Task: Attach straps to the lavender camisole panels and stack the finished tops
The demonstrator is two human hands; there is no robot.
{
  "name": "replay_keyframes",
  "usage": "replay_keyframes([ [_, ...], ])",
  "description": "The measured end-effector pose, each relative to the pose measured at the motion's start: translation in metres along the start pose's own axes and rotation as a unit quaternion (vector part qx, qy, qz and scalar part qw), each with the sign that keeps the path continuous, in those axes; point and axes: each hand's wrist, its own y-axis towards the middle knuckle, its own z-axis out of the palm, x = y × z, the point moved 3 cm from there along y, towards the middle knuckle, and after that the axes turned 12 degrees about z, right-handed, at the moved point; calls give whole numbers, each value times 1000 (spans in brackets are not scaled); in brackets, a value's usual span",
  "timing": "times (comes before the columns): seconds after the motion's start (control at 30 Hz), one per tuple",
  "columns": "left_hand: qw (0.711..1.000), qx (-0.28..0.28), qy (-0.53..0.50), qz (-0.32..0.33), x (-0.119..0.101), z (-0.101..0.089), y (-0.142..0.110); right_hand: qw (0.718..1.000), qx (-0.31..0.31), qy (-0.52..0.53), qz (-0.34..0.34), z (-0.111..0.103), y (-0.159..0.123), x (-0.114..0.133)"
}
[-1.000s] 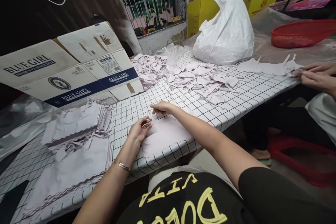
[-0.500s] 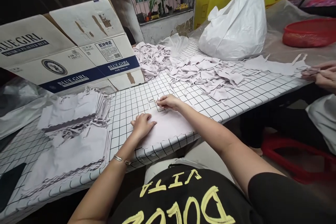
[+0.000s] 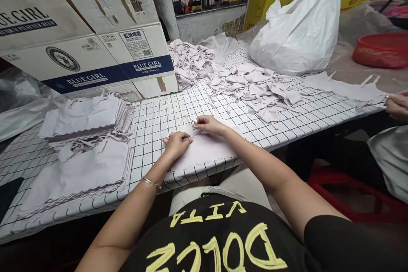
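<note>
A pale pink camisole (image 3: 208, 151) lies spread on the checked tablecloth in front of me, its wavy hem toward the table's near edge. My left hand (image 3: 177, 144) rests at its upper left side, thumb and fingertips drawn together on the fabric. My right hand (image 3: 210, 126) pinches a thin shoulder strap (image 3: 194, 123) at the camisole's top. Part of the strap loops up between the two hands. The right forearm covers the camisole's right side.
Neat stacks of camisoles (image 3: 86, 159) lie on the left, before a propped-up cardboard box (image 3: 108, 59). Loose camisoles (image 3: 255, 87) are heaped farther back, near a white plastic bag (image 3: 296, 29). At right, another person's hand (image 3: 398, 105) is at a spread camisole (image 3: 347, 87).
My left fingers have drawn in from a spread pose to the camisole's upper edge. The right hand stays at the strap, which now stands up in a loop. The view has shifted slightly.
</note>
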Motion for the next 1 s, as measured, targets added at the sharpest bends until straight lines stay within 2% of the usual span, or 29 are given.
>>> replay_keyframes([
  [0.07, 1000, -4, 14, 11, 0, 1, 0, 997, -7, -71, -35, 6, -3, 0],
  [0.17, 999, -13, 22, 19, 1, 3, -1, 978, -22, -194, -78, 13, -6, 0],
  [0.27, 999, -11, 28, 22, 1, 5, -3, 960, -26, -265, -89, 15, -7, 0],
  [0.47, 999, -11, 35, 21, 2, 4, -6, 949, -15, -304, -86, 16, -6, -2],
  [1.0, 999, 6, 44, -5, 3, 4, -5, 939, -13, -326, -109, 16, -2, -9],
])
